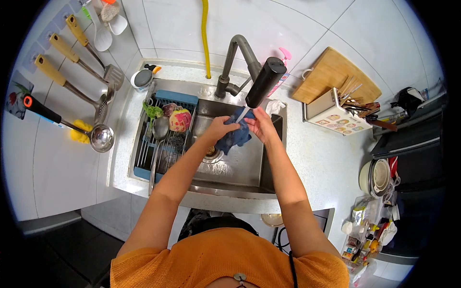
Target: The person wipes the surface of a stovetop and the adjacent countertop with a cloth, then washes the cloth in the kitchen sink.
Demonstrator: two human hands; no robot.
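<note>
A wet dark blue cloth [234, 139] hangs bunched between my hands above the sink [240, 169]. My left hand [222, 128] is closed on its left side. On the other side, my right hand [262, 126] has its palm turned up and its fingers apart, with the fingertips at the cloth's edge. Water runs onto the cloth from the black head [265, 82] of the grey faucet [235, 57]. Part of the cloth is hidden behind my left fingers.
Left in the sink, a drying rack [176, 97] holds a large spoon [160, 128], green leaves [153, 112] and a pink-and-yellow round item [180, 120]. Utensils such as a ladle [102, 138] hang on the left wall. A cutting board [331, 72] and a knife holder [322, 106] stand right.
</note>
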